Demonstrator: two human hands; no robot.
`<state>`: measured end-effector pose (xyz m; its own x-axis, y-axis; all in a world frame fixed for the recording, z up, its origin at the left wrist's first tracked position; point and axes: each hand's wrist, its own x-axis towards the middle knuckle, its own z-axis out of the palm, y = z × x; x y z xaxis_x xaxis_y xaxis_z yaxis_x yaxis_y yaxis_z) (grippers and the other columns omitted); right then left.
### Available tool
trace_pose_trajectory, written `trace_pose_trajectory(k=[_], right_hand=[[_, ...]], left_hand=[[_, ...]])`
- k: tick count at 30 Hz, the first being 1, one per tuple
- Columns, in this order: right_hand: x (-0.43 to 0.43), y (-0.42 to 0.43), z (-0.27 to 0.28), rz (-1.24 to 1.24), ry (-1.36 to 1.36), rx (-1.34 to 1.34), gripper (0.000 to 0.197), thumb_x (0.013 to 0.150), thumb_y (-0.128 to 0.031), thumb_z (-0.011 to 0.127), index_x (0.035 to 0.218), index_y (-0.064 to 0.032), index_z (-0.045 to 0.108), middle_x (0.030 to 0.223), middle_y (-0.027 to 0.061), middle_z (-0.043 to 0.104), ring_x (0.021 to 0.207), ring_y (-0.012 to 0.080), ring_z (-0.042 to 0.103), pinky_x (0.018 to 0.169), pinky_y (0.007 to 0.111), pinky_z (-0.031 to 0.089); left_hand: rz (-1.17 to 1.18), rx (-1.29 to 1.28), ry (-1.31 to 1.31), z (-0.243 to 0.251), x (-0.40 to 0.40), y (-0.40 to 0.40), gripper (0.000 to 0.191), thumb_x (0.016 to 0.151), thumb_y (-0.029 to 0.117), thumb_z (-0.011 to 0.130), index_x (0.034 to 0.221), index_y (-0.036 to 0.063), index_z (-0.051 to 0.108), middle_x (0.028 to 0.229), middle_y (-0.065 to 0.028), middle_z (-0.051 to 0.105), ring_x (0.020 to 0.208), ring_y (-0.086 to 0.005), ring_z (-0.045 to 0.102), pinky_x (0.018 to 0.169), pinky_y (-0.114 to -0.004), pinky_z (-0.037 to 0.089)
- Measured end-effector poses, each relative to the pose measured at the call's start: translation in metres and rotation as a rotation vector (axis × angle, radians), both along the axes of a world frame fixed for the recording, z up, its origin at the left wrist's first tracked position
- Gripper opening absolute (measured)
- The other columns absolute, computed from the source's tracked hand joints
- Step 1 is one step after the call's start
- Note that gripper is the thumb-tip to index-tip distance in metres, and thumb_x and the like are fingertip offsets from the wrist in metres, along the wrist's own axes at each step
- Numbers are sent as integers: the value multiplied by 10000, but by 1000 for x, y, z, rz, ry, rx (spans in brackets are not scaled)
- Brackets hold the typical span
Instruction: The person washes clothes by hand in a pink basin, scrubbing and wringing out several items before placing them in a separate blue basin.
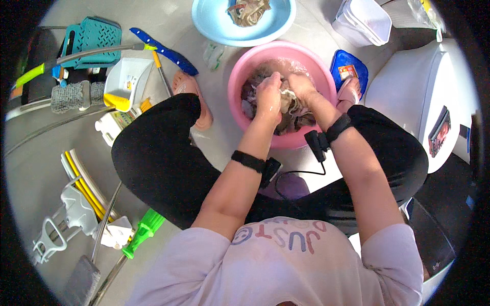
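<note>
Both my hands are down in a pink plastic basin (237,69) that stands on the floor between my feet. My left hand (269,93) is closed on a wet patterned cloth (289,102), with the fingers curled and the thumb side up. Close beside it, my right hand (302,87) grips the same bunched cloth; its fingertips are partly hidden. Cloudy, foamy water (296,65) surrounds the fabric, and more dark, wet fabric lies low in the basin. Just beyond, a light blue basin (208,26) holds a crumpled camouflage-patterned cloth (249,11).
Left of me are a teal basket (95,42), a blue broom head (164,51), a dustpan (139,72), a white jug (111,124) and a green-handled tool (143,231). At right stand white plastic bins (361,23), a blue packet (349,67) and a large white appliance or container (405,84).
</note>
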<state>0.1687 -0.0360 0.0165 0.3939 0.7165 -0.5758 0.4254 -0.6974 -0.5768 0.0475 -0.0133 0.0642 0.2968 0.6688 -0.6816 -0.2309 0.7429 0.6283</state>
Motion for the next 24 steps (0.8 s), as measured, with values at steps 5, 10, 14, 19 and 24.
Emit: trace_pose_trajectory(k=[5,10,14,19,24], right_hand=[[41,8,-46,-224,119,-19,685,843,-637,482,1079,-19,661,1117,256,618,1062,363,587,954,398,409],[-3,-9,-80,23,-359,-272,518,925,-351,438,1424,-247,343,1455,216,310,1274,407,385,1021,513,340],[-20,-31,-95,703,-655,-35,490,820,-173,541,1304,-244,527,1446,146,358,1117,394,541,931,450,457],[10,12,-99,238,-335,-189,437,784,-53,511,1160,-224,653,1143,142,631,947,279,645,831,364,512],[1,17,-28,98,-148,161,270,833,-129,481,861,-235,728,975,68,696,917,266,650,859,354,487]], left_hand=[[92,33,-141,-29,-17,21,195,925,206,552,1056,63,570,1046,-60,558,995,-173,520,889,-325,404],[-154,3,289,-77,-37,18,478,890,110,545,1357,162,458,1389,-119,374,1230,-242,403,1016,-361,355],[-166,21,221,-71,-24,17,523,886,96,522,1393,171,419,1449,-114,312,1234,-249,401,1009,-378,362],[-138,-113,96,-62,-19,15,557,904,174,535,1429,185,348,1464,-91,280,1251,-242,379,966,-436,379],[-55,-202,-24,-58,-14,9,717,876,451,559,1469,261,204,1454,-54,295,1272,-313,339,964,-492,362]])
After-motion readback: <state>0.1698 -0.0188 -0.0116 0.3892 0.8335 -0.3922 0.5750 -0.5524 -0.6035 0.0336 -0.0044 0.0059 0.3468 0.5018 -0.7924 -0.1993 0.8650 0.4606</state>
